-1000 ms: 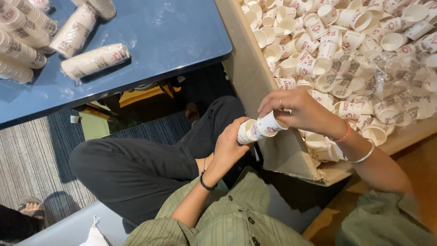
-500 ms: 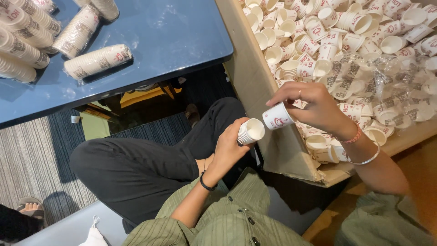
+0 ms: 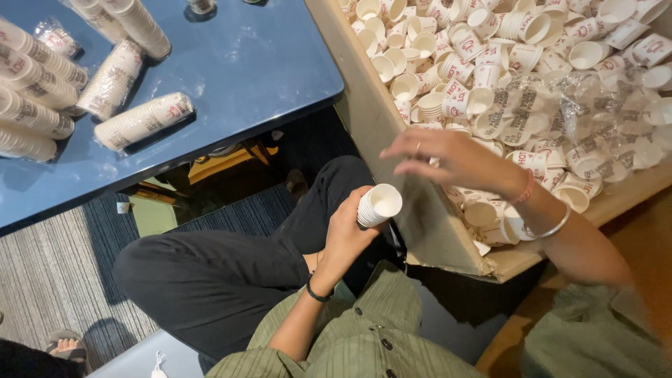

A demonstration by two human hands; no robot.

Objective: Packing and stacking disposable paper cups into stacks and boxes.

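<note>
Right hand (image 3: 462,162) has released its cup and swung back over the box (image 3: 427,231) of loose cups (image 3: 490,84); fingers spread, empty.
Left hand (image 3: 346,234) grips a short stack of cups (image 3: 378,205), mouth angled up-right; loose cups lie just beyond the right fingertips; sleeved stacks (image 3: 143,120) on the tabletop (image 3: 245,70).

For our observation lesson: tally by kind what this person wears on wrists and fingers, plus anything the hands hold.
black wristband, by the left hand: 1
pink bracelet, by the right hand: 1
silver bangle, same wrist: 1
ring, right hand: 1
stack of paper cups, gripped in the left hand: 1
Total: 5
</note>
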